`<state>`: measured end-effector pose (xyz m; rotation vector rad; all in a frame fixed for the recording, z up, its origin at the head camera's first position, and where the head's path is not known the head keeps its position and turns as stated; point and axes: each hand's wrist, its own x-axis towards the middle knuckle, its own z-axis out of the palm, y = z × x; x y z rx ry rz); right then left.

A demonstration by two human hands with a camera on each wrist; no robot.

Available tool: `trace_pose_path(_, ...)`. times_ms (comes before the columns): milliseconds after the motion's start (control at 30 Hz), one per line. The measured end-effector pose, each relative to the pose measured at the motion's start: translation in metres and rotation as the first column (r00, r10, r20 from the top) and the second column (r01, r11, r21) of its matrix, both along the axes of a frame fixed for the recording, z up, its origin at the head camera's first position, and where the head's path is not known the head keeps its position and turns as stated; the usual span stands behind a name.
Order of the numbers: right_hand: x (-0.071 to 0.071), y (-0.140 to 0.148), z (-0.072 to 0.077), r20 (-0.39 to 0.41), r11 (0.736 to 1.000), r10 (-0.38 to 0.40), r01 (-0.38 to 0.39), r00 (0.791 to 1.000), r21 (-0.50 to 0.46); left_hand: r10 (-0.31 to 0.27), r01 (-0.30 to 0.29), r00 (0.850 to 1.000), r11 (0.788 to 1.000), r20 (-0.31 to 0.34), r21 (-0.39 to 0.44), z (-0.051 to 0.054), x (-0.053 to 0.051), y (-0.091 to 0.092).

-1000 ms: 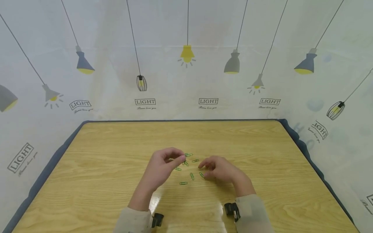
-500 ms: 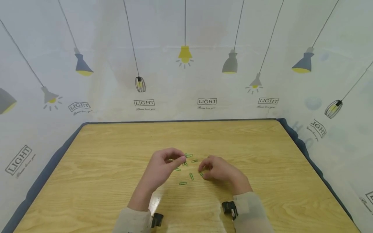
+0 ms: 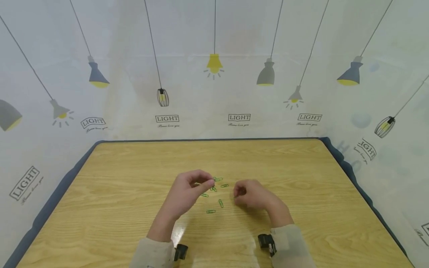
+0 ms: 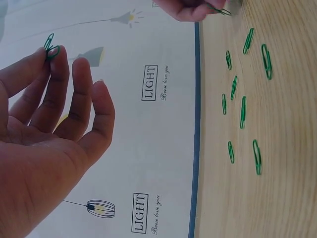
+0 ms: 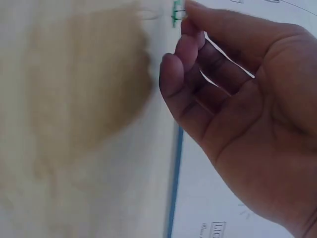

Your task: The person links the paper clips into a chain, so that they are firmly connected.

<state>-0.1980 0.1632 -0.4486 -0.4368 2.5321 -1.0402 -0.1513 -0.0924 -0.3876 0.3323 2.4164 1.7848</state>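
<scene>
My left hand (image 3: 186,191) pinches green paper clips between thumb and forefinger, above the table left of centre. In the left wrist view these paper clips (image 4: 51,47) look like two hooked together. To the right, my right hand (image 3: 256,194) has thumb and fingertips together. At the top of the left wrist view a green paper clip (image 4: 219,10) sticks out from the right hand's fingertips; the head view hides it. Loose green paper clips lie between and in front of the hands, among them a near paper clip (image 3: 210,211) and a far-right paper clip (image 3: 225,185).
The wood-grain table (image 3: 134,160) has a dark blue border along its back and sides. Behind it hangs a pale wall covering (image 3: 187,74) printed with lamps. Each wrist carries a small black camera, such as the right one (image 3: 266,241).
The right hand's fingers have drawn together, and the paper clip that lay by its fingertips has left the table in that hand. My left hand has kept its pinch in place.
</scene>
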Motion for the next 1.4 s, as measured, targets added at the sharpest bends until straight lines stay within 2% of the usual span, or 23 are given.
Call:
trace_pose_path(167, 0.003, 0.001, 0.016, -0.054, 0.997, -0.056, 0.053, 0.997, -0.061, 0.006, -0.006, 1.0, 1.0, 0.004, -0.008, 0.0, -0.002, 0.0)
trace_pose_path(300, 0.007, 0.001, 0.029, -0.077, 0.979, -0.094, 0.078, 0.993, -0.188, 0.001, -0.001, 1.0, 1.0, 0.004, -0.011, -0.001, -0.004, 0.0)
trace_pose_path(400, 0.01, 0.0, 0.04, -0.096, 0.947, -0.127, 0.092, 0.987, -0.308, -0.005, 0.005, 1.0, 1.0, 0.004, -0.012, 0.0, -0.005, 0.0)
trace_pose_path(500, 0.013, -0.001, 0.052, -0.113, 0.902, -0.156, 0.095, 0.981, -0.421, -0.007, 0.007, 1.0, 1.0, 0.007, -0.003, 0.0, -0.005, 0.0)
trace_pose_path(667, 0.019, -0.001, 0.066, -0.122, 0.855, -0.186, 0.1, 0.975, -0.51, 0.004, -0.004, 1.0, 1.0, 0.015, -0.002, -0.001, -0.006, 0.001)
trace_pose_path(867, 0.022, -0.009, 0.067, -0.132, 0.808, -0.181, 0.071, 0.975, -0.584, 0.025, -0.026, 0.999, 0.999, 0.019, 0.026, -0.006, -0.006, 0.003)
trace_pose_path(1067, 0.027, -0.025, 0.062, -0.101, 0.745, -0.203, 0.087, 0.974, -0.661, 0.07, -0.069, 0.997, 0.997, -0.032, 0.026, -0.009, -0.008, 0.007)
trace_pose_path(1267, 0.027, -0.038, 0.058, -0.06, 0.726, -0.26, 0.154, 0.964, -0.671, 0.107, -0.107, 0.99, 0.994, -0.089, 0.008, -0.009, -0.009, 0.007)
trace_pose_path(1400, 0.026, -0.042, 0.059, -0.056, 0.73, -0.291, 0.184, 0.955, -0.658, 0.122, -0.123, 0.983, 0.992, -0.136, -0.002, -0.007, -0.01, 0.008)
